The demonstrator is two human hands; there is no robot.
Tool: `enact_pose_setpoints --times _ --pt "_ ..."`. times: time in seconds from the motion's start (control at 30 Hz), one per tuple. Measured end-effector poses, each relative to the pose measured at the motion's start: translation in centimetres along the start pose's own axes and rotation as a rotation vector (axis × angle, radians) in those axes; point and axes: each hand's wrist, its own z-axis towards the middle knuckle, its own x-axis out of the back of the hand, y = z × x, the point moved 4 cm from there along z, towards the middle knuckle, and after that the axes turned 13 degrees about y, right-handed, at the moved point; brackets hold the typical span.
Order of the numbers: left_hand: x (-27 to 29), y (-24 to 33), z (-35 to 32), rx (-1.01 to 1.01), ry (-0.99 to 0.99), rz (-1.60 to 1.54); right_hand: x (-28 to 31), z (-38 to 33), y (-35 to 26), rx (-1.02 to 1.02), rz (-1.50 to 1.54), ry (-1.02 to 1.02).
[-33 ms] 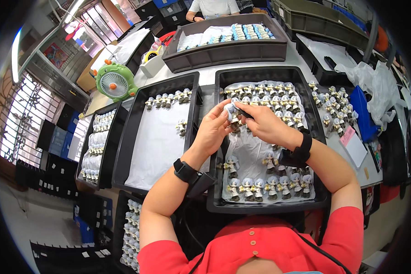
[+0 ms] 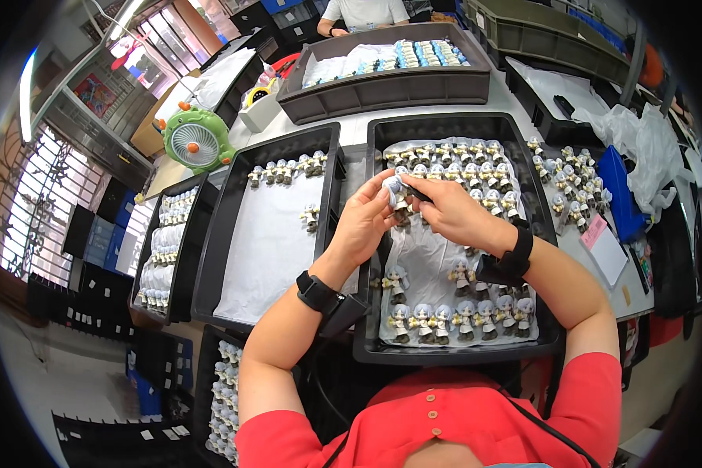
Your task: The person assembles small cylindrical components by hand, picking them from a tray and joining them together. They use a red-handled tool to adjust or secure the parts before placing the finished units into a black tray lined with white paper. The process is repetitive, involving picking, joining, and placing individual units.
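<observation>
My left hand [image 2: 364, 218] pinches a small figurine [image 2: 393, 189] with pale blue-grey hair. It is held above the left side of a black tray [image 2: 550, 234] lined with white sheet. My right hand [image 2: 456, 209] is closed round a slim black tool [image 2: 418, 194] that meets the figurine's head; its tip is hidden. Beneath and beyond my hands, rows of similar figurines [image 2: 483, 169] stand or lie in the tray. More figurines [image 2: 464, 318] line its near end, and one figurine [image 2: 396, 282] lies at its left wall.
To the left, another black tray [image 2: 208, 288] holds a few figurines. Loose figurines [image 2: 576, 183] lie at the right by a blue bin [image 2: 622, 195] and a notepad [image 2: 604, 249]. A grey crate [image 2: 382, 100], a green fan [image 2: 197, 144] and a seated person [image 2: 364, 12] are beyond.
</observation>
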Motion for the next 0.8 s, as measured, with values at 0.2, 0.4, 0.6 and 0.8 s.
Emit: enact_pose_setpoints --times 0.2,0.4,0.6,0.8 --pt "-0.3 0.1 -0.1 -0.01 0.004 0.024 0.1 0.0 0.3 -0.052 0.054 -0.018" --pt "-0.3 0.0 -0.1 -0.04 0.015 0.056 0.2 0.0 0.3 -0.032 0.017 -0.01" --pt "-0.4 0.0 -0.1 -0.053 0.026 0.063 0.2 0.0 0.4 -0.032 -0.01 -0.013" --pt "-0.4 0.0 -0.1 -0.048 0.032 0.07 0.1 0.0 0.9 -0.067 0.023 -0.006"
